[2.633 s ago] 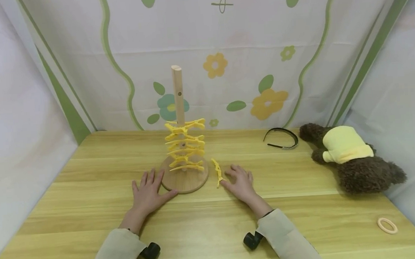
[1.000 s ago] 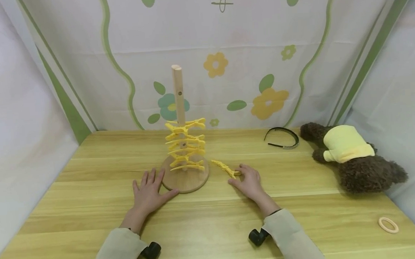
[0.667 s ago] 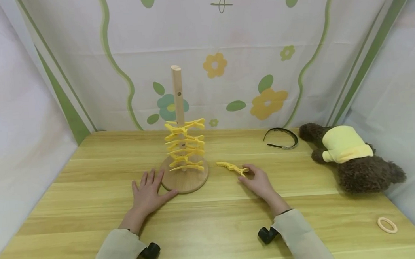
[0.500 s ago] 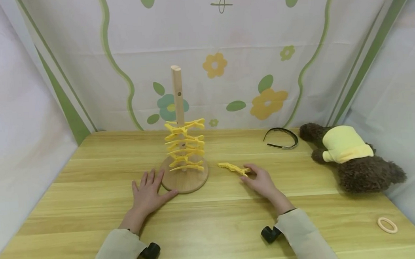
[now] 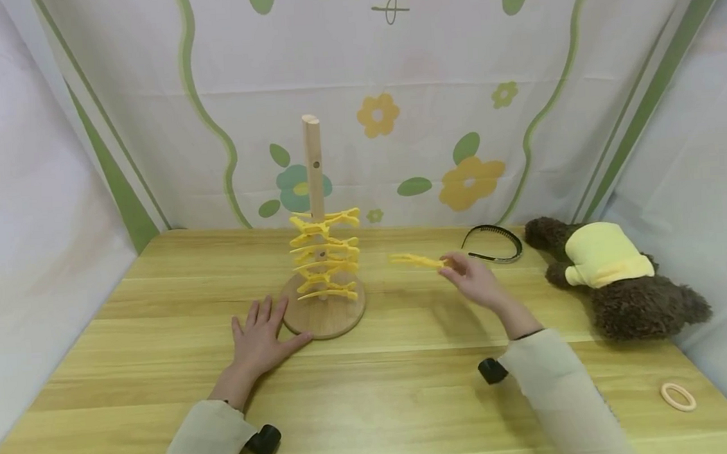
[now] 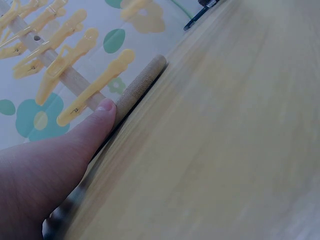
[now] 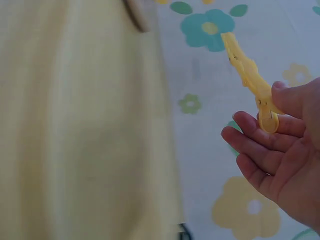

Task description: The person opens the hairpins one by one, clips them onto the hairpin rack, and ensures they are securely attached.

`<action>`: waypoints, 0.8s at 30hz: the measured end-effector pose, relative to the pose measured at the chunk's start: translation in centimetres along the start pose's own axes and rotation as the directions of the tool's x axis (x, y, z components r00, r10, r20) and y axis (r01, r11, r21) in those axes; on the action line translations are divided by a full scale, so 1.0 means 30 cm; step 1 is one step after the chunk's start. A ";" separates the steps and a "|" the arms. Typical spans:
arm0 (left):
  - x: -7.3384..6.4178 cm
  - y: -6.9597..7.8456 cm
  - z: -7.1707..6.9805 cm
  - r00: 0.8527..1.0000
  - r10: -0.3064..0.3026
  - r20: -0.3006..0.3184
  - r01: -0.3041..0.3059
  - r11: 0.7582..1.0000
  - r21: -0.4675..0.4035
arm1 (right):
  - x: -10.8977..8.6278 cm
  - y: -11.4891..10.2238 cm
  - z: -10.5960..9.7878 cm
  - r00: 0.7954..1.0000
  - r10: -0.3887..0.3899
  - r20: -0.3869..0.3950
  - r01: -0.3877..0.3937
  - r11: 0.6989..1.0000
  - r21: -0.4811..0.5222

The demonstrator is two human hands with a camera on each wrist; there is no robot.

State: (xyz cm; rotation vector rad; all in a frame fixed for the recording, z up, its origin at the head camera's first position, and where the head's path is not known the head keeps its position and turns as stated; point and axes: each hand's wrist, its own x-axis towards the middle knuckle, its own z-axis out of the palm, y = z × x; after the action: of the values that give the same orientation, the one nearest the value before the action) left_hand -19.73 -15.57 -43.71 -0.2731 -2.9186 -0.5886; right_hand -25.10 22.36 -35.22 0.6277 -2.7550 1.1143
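Note:
My right hand (image 5: 476, 282) pinches the tail end of a yellow hair clip (image 5: 417, 260) between thumb and forefinger, raised above the table right of the stand. In the right wrist view the hair clip (image 7: 249, 75) points away from the hand, with the other fingers loosely bent. Several similar yellow hair clips (image 5: 333, 247) are clamped one above another across the wooden post (image 5: 314, 181). Its round wooden base (image 5: 324, 321) stands on the table. My left hand (image 5: 258, 344) lies spread on the tabletop, its thumb and forefinger against the base's edge.
A black headband (image 5: 514, 242) lies at the back right of the wooden table (image 5: 362, 407). Beside it a brown plush toy (image 5: 631, 304) in a yellow shirt lies on its side. Near the right edge is a pale ring (image 5: 678, 396). A printed curtain (image 5: 415, 57) hangs behind.
My right hand has taken hold of the hair clip by its tail, swung it round to point left, and lifted it off the table toward the back right. My left hand stays in place.

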 end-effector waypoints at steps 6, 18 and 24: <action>0.001 -0.001 0.002 1.000 0.002 -0.004 -0.002 1.000 -0.002 | 0.107 -0.100 -0.124 0.999 -0.030 -0.045 0.030 0.999 0.017; 0.001 -0.009 0.013 1.000 -0.002 -0.002 0.002 1.000 -0.006 | 0.256 -0.342 -0.141 0.992 -0.106 -0.073 0.117 0.979 0.166; -0.001 -0.006 0.007 1.000 0.001 -0.008 -0.001 1.000 -0.013 | 0.303 -0.424 -0.085 0.983 -0.176 -0.062 0.184 0.963 0.198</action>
State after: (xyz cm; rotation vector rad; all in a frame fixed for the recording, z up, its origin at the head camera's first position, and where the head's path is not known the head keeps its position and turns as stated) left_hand -19.75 -15.66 -43.96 -0.2733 -2.9079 -0.6080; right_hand -28.26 12.84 -22.97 0.8475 -2.5068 1.3573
